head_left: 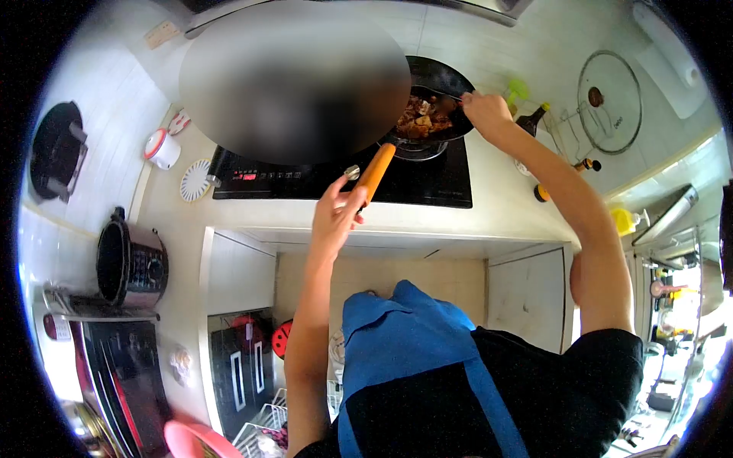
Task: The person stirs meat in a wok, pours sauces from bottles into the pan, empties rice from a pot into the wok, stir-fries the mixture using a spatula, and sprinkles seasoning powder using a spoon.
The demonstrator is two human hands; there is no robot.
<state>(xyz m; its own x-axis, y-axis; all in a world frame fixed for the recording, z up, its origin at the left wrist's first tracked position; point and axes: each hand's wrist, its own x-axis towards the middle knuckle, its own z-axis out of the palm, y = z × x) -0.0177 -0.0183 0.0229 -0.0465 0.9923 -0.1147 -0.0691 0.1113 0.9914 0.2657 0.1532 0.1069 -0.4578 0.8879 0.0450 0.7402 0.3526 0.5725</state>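
Observation:
A black wok [450, 72] stands on the black cooktop [450, 179], partly covered by a grey blurred patch. Browned chunks of food [427, 122] lie inside it. Its orange wooden handle [379, 164] slants down toward me, and my left hand [336, 215] is closed around the lower end. A metallic knob [352, 172] shows just beyond those fingers. Over the wok's right rim, my right hand [487, 114] is closed on a thin-handled cooking utensil [450, 95]. The utensil's working end is in or near the food and I cannot make out its shape.
Dark bottles [534, 118] stand right of the cooktop. A glass lid [609, 99] hangs on the right wall. To the left are a white canister [162, 149], a ribbed white dish [196, 180] and a dark cooker pot [131, 259]. A pink basin [195, 439] sits lower left.

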